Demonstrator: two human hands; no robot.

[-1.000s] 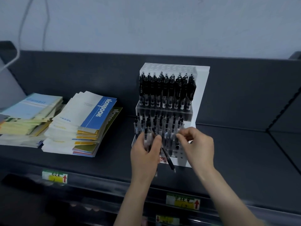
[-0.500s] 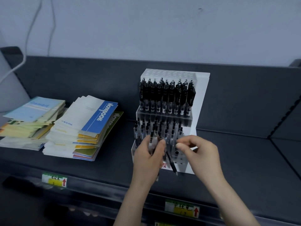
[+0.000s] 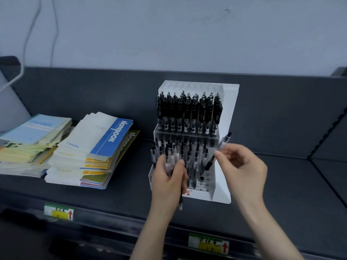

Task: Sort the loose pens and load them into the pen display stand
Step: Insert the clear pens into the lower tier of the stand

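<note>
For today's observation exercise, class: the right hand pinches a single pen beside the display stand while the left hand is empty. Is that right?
Not quite. The head view shows the left hand gripping a bundle of pens; the right hand does pinch a single pen beside the display stand.

It looks like a stationery shop. A dark metal retail shelf (image 3: 281,175) runs along a plain pale wall (image 3: 169,34). The rail on its front edge carries printed shelf-edge labels (image 3: 208,244), green and yellow, each with a red arrow pointing up. On the shelf lie stacks of many thin notebooks (image 3: 97,139), one cover reading "Notebook". Beside them stands a tiered white and clear pen display stand (image 3: 228,117), with rows of matching black pens (image 3: 187,113) upright in its holes.
</note>
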